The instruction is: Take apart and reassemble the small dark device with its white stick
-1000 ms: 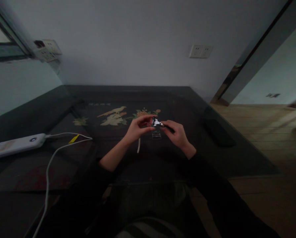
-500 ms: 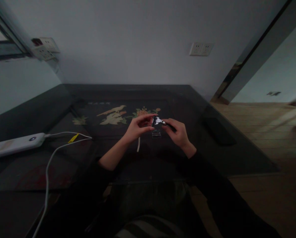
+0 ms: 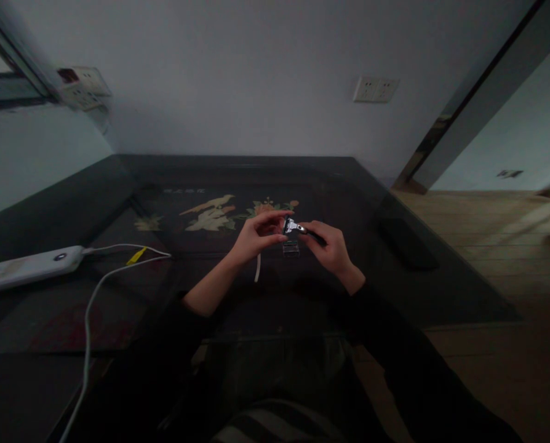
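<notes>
Over the middle of the dark table [image 3: 275, 320], a razor [image 3: 296, 227] with a silver neck and black handle is held between both hands. My right hand [image 3: 331, 247] is closed around the handle, thumb and fingers near the neck. My left hand [image 3: 257, 236] pinches the ends of the razor's head between thumb and fingertips. Just below the razor, a small clear and dark rack-like case [image 3: 290, 248] lies on the table; its contents are too dim to make out. A narrow white strip [image 3: 257, 269] lies under my left hand.
A white power bank [image 3: 35, 268] with a white cable [image 3: 88, 326] and yellow tag [image 3: 136, 255] lies at the left. At the right is a flat black object [image 3: 406, 245], perhaps a phone. A wall with sockets [image 3: 375, 90] stands behind the table.
Both hands keep their grip on the razor. The razor's neck and my right hand have shifted very slightly left; the rest looks the same.
</notes>
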{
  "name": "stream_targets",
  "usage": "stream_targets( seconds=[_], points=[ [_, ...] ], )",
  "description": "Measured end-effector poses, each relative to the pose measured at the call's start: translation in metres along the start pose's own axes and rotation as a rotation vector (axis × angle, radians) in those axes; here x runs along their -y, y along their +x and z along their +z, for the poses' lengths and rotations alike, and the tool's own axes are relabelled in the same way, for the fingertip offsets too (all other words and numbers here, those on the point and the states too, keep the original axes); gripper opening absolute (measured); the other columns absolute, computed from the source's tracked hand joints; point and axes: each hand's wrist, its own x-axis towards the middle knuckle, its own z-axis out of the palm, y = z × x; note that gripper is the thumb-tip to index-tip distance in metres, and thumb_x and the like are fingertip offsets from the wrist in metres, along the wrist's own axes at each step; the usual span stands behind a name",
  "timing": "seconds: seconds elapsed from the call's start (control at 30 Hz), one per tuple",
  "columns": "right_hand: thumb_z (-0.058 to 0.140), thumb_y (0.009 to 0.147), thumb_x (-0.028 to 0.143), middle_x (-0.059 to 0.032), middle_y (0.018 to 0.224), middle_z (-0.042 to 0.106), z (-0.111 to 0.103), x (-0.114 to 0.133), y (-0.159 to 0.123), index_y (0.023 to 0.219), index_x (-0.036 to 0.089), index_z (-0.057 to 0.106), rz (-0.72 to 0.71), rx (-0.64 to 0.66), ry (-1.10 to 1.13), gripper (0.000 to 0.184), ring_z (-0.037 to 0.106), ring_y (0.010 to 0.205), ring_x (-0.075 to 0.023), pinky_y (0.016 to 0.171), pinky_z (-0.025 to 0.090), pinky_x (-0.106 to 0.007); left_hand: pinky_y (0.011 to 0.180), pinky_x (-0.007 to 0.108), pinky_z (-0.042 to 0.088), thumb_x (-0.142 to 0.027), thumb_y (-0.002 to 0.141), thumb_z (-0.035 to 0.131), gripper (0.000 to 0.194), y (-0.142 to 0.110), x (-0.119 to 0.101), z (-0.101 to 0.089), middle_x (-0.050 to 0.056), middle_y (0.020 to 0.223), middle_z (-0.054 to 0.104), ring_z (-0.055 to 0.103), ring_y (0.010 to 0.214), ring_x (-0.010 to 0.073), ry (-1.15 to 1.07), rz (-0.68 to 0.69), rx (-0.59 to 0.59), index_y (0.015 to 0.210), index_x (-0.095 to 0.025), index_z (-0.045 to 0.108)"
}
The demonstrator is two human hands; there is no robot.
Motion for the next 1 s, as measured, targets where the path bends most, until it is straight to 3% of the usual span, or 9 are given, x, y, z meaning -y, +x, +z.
stream_targets(
  seconds=[0.47, 1.0],
  points=[
    [0.053, 0.091, 0.035, -0.0062, 0.091, 0.072, 0.0013, -0.0036, -0.0007, 0.101, 0.022, 0.068, 0.017, 0.017, 0.002, 0.022, 0.066, 0.083, -0.0213, 0.075, 0.051, -0.035, 0.084, 0.029, 0.051, -0.027, 0.060, 0.083, 0.051, 0.0002, 0.0005, -0.0005, 0.006, 0.103, 0.069, 0.063, 0.087, 0.0149, 0.024, 0.007, -0.042, 0.109, -0.022, 0.069],
    [0.055, 0.090, 0.036, -0.0072, 0.094, 0.074, 0.0068, -0.0093, -0.0030, 0.100, 0.021, 0.069, 0.031, 0.018, 0.045, 0.022, 0.069, 0.086, -0.0224, 0.077, 0.054, -0.037, 0.078, 0.028, 0.051, -0.030, 0.057, 0.085, 0.049, 0.0008, 0.0022, 0.0005, 0.004, 0.090, 0.069, 0.061, 0.076, 0.0122, 0.020, 0.007, -0.053, 0.101, -0.017, 0.070]
  ],
)
